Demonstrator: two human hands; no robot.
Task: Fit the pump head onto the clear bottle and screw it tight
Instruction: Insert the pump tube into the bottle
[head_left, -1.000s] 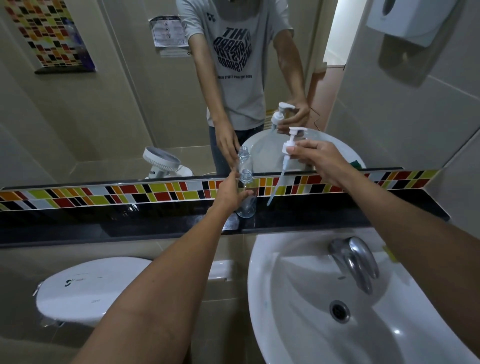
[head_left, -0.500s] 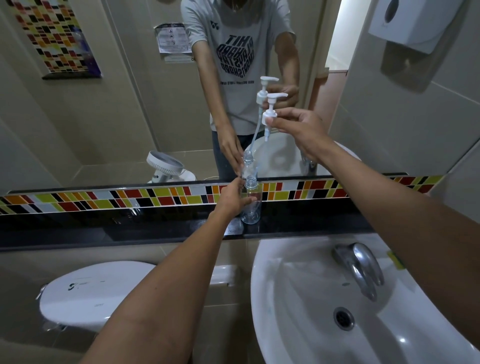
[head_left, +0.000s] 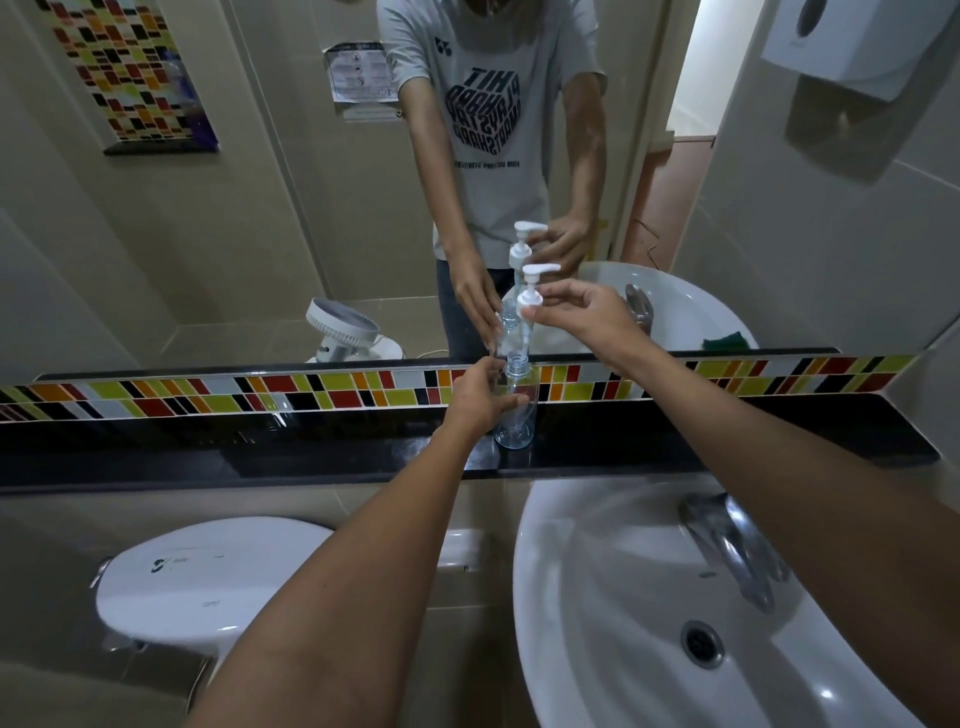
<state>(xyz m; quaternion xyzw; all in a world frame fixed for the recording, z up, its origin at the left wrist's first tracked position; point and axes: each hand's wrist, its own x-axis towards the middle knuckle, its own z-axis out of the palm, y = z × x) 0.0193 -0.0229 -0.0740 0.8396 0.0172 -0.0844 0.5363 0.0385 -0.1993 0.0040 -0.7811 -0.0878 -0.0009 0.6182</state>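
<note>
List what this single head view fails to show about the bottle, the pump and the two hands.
- Clear bottle: its left side is covered by the left hand.
- Pump head: its collar is partly behind fingertips of the right hand; threads unseen.
- Dip tube: thin and pale, so whether its tip has entered the neck cannot be told.
- Tap: motion-blurred.

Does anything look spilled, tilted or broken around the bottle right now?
Nothing stands out. The clear bottle stands upright on the black ledge, steadied by the left hand. The right hand holds the pump head above the neck, not yet seated. No spill shows.
</note>
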